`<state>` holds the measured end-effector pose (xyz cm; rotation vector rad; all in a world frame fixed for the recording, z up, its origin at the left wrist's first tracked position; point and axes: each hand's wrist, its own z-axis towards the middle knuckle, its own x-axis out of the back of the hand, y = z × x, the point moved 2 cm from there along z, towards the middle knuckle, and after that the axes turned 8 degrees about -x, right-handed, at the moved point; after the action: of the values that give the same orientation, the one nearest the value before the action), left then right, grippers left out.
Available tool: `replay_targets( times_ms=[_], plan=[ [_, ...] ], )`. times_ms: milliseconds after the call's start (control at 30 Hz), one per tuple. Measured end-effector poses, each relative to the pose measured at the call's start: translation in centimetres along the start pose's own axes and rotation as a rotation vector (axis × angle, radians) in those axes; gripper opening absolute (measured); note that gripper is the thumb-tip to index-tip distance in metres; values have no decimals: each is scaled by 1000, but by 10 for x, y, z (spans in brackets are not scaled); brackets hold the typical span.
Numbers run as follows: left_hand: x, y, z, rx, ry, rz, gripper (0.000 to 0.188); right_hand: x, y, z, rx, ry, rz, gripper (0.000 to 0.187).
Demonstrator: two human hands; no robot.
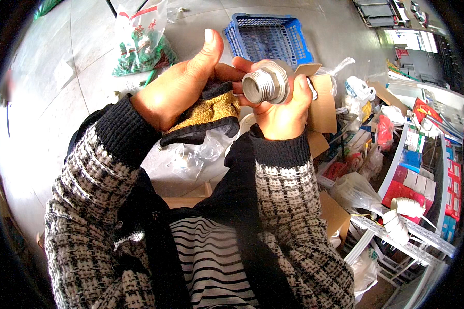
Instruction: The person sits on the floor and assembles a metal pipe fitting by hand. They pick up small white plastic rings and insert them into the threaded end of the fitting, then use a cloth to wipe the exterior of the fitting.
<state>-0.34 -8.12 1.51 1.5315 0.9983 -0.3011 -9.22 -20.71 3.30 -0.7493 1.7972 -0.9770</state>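
My right hand (286, 116) is closed around a silver metal pipe fitting (265, 85), a hex nipple with a threaded end turned to the left. Its thumb lies along the right side of the fitting. Just to the left is my left hand (178, 90), thumb raised and fingers reaching toward the fitting. A fuzzy yellow cloth with black edging (206, 110) hangs in the left hand, against its palm and fingers. Part of the left fingers is hidden behind the cloth.
Beyond my hands a blue plastic crate (268, 36) sits on the tiled floor. A clear bag of green parts (142, 49) stands at the far left. Open cardboard (322, 103) is close to my right hand. Shelving (417, 226) with boxes and bags fills the right side.
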Motion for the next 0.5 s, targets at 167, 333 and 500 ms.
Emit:
replay_targets(
  times_ms=[167, 333, 500],
  plan=[
    [-2, -3, 0, -180, -4, 127, 98, -8, 0, 0, -24, 132, -66, 70],
    [8, 6, 1, -397, 16, 421, 95, -2, -12, 2, -56, 244, 0, 68],
    [11, 5, 2, -486, -16, 489, 80, 14, -18, 6, 73, 349, 150, 62]
  ],
)
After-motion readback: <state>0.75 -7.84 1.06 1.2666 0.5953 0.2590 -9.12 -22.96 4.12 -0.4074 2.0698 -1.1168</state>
